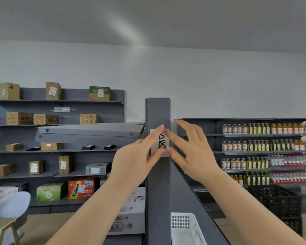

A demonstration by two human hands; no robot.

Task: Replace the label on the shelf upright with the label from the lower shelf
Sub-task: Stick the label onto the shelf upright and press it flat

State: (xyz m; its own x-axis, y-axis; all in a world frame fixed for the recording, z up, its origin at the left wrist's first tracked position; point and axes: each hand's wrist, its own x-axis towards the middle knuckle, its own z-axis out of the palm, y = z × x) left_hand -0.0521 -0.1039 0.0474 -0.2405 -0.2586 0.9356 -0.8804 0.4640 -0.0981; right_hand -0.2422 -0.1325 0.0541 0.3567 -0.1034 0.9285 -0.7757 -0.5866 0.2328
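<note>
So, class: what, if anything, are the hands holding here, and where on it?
Both hands touch the white label on the shelf upright: left hand at its left edge, right hand at its right edge.

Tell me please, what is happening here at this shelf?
A person stands at the grey shelf upright and works with both bare hands on a white label with black handwriting, which sits on the front of the upright. The left hand touches the label's left edge with thumb and forefinger; the right hand touches its right edge, other fingers spread. Whether they are pressing the label on or peeling it off, I cannot tell. A white basket sits lower right.
</note>
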